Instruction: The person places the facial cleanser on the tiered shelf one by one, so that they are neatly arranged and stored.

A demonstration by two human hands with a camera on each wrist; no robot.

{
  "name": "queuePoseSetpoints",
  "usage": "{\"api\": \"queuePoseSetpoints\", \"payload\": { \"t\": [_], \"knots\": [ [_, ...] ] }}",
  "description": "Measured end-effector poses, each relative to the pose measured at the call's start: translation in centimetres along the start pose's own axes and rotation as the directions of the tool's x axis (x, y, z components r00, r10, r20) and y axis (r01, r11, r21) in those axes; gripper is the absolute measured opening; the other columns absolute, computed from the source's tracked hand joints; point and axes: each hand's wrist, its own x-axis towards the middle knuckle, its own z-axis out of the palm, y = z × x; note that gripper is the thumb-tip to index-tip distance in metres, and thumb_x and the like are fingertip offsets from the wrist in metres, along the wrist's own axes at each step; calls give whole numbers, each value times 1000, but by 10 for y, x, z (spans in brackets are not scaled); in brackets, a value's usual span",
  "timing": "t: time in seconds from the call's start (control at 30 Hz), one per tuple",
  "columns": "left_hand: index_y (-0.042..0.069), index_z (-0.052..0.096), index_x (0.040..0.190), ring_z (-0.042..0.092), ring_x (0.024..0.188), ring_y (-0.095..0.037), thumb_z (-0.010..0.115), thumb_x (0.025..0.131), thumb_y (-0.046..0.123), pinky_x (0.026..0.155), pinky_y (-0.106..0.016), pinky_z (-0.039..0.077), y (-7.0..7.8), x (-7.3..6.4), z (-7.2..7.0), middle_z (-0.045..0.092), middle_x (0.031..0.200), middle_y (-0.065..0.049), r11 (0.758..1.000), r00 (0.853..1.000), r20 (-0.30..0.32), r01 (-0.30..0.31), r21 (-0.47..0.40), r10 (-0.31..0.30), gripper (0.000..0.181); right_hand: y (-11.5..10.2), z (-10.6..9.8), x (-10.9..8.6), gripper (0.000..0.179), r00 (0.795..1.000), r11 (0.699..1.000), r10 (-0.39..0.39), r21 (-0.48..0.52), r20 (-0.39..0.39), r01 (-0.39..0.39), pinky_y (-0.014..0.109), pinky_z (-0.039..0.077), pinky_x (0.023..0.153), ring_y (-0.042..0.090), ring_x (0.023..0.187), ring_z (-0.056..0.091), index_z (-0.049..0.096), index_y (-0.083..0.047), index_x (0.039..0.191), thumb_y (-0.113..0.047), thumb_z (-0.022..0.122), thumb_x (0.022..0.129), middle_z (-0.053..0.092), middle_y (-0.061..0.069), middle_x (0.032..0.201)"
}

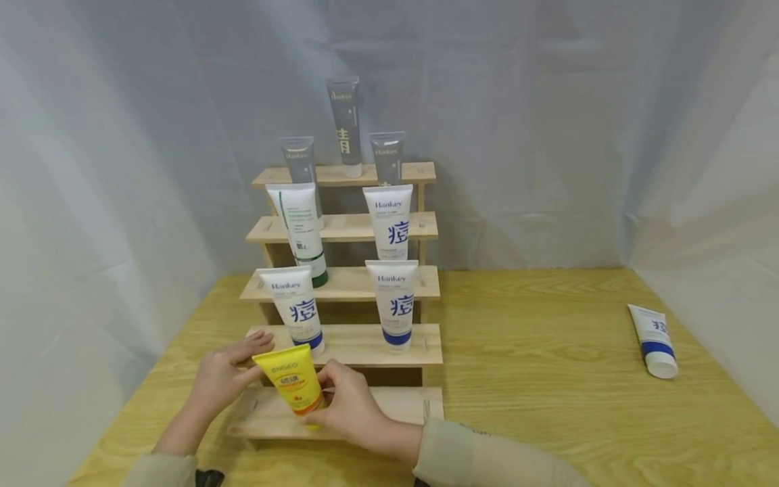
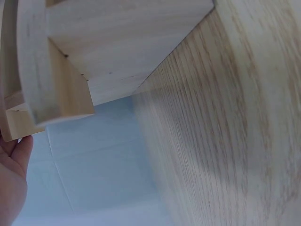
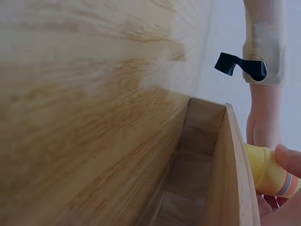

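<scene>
A yellow squeeze tube (image 1: 295, 381) with an orange band stands tilted over the lowest step of the wooden display rack (image 1: 389, 406). My right hand (image 1: 356, 409) pinches it low, thumb in front near the cap and fingers behind. In the right wrist view, the tube's yellow lower end (image 3: 270, 172) shows just beyond the step's edge. My left hand (image 1: 222, 375) is at the rack's left side, its fingers reaching over the second step beside the tube's top. From the left wrist, the left fingers (image 2: 21, 153) appear right at a step's edge.
White tubes with blue print (image 1: 295, 308) and a white-green tube (image 1: 302, 230) stand on the middle steps. Grey tubes (image 1: 345, 125) occupy the upper ones. Another white-blue tube (image 1: 654, 339) lies on the wooden table (image 1: 535, 406) at right. A pale curtain (image 1: 535, 135) hangs behind.
</scene>
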Motion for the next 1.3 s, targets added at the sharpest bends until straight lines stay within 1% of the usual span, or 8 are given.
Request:
{"api": "queuePoseSetpoints", "payload": {
  "t": [0.13,0.23,0.4,0.5,0.73,0.9,1.1,1.3],
  "knots": [
    [1,69,89,60,91,-27,78,59,2,77,-20,45,-2,0,1,65,98,-9,1000,1000,-21,-11,-7,11,31,1,-1,-2,41,1000,999,-16,-30,-8,15,12,48,66,5,83,56,52,-5,87,1,80,59,55,-3,87],
    [1,69,89,60,92,-25,79,58,3,80,-15,42,-2,0,1,65,99,-9,1000,1000,-25,-13,-10,12,33,2,-2,-3,40,1000,999,-20,-43,-6,20,12,48,66,4,83,56,52,-5,88,0,80,60,55,-3,86],
    [2,69,89,60,91,-27,79,58,5,76,-30,45,0,1,0,65,99,-9,1000,1000,-20,-11,-9,11,32,3,-5,-4,39,1000,1000,-18,5,16,18,13,49,68,5,85,57,52,-5,91,0,79,62,56,-3,90],
    [1,69,89,60,91,-28,78,59,5,75,-35,45,1,1,-1,65,99,-9,1000,1000,-16,-11,-13,11,32,3,-9,-5,40,999,999,-28,17,34,28,15,48,71,4,86,57,55,-6,97,-3,78,65,60,-2,95],
    [1,69,90,60,92,-26,78,59,4,80,-27,43,0,0,-1,65,99,-9,1000,1000,-17,-7,-17,6,32,3,-16,-7,39,992,994,-98,-45,83,102,15,47,76,4,92,56,57,-4,108,-5,72,72,62,3,103],
    [2,69,88,60,92,-23,79,58,4,82,-19,41,-2,0,-1,65,98,-9,1000,999,-27,-17,-11,17,32,6,-17,-7,36,987,988,-134,-63,90,140,14,47,75,3,89,57,58,-2,107,-2,71,73,64,4,100],
    [2,70,86,60,94,-18,79,58,5,86,-7,33,0,0,-1,65,97,-9,1000,999,-38,-21,-22,20,30,5,-18,-8,34,988,989,-133,-61,79,138,13,48,71,3,84,58,58,-1,104,-2,71,72,65,4,96],
    [3,70,86,60,92,-23,79,59,7,85,-18,39,0,0,-1,65,97,-8,1000,999,-33,-20,-12,19,29,3,-17,-9,33,990,990,-121,-70,69,125,13,48,70,2,82,58,58,-3,102,-5,72,72,65,2,96]
  ]
}}
